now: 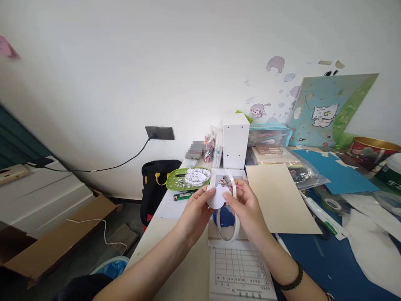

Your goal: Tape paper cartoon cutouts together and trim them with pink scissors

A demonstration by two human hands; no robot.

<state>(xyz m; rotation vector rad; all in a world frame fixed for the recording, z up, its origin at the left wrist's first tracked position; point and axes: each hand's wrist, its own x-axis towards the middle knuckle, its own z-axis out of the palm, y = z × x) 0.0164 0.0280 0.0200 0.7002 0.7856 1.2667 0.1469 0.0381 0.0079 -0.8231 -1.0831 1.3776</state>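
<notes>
A small white paper cutout (218,198) with a rounded, scalloped outline is pinched between my two hands above the table. My left hand (200,201) grips its left edge, thumb on top. With thumb and fingers closed, my right hand (246,200) holds its right side. A large narrow white ring, looking like a roll of tape (231,239), hangs upright against my right hand, partly hidden by the paper and fingers. Something thin and pink shows by the right fingers, too small to name. Beyond the left hand lies a green tray (171,182) bearing black-and-white drawn cutouts (196,177).
A printed grid sheet (236,267) lies below my hands. To the right are a cream sheet (278,200), blue paper (333,165), white scraps (369,251) and a white-green cutter-like tool (326,217). A white box (235,142) stands behind; a black backpack (153,179) sits left.
</notes>
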